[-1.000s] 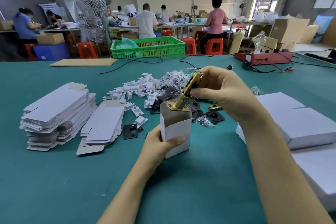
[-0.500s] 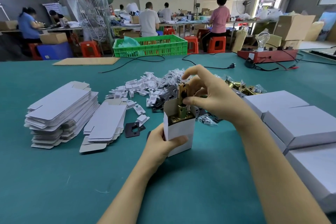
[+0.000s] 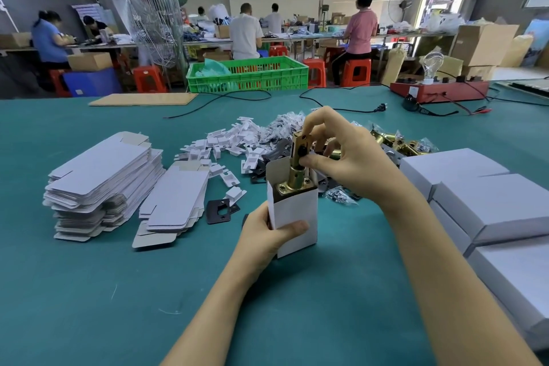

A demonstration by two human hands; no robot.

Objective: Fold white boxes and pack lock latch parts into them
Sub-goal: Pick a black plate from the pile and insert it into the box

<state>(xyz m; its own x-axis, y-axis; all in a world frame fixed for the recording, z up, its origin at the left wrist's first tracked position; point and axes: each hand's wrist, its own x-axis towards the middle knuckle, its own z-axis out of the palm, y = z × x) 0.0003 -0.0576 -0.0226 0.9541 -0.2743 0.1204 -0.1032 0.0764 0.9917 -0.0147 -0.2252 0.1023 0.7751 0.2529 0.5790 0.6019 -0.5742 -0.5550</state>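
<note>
Head view, my left hand (image 3: 269,232): I am wrapping it round the lower part of the white box (image 3: 294,211), thumb lying across the front face, fingers curled behind; the box is standing upright on the green table (image 3: 118,291) with its top open.
Head view, my right hand (image 3: 344,157): I am pinching the brass latch (image 3: 297,166) near its upper end, thumb (image 3: 315,161) pressing one side and the index finger arching over the top; the other fingers are curling loosely behind it.
Latch position: it is standing upright, its flat plate sitting just inside the box mouth and its barrel sticking up above the rim.
Left of the box: two stacks of flat box blanks (image 3: 104,181) are lying side by side, with a black plate (image 3: 221,211) just beside the nearer stack.
Behind the box: small white inserts (image 3: 225,145) are lying in a heap, and more brass latches (image 3: 398,141) are lying past my right hand.
Right edge: closed white boxes (image 3: 490,202) are sitting stacked together.
</note>
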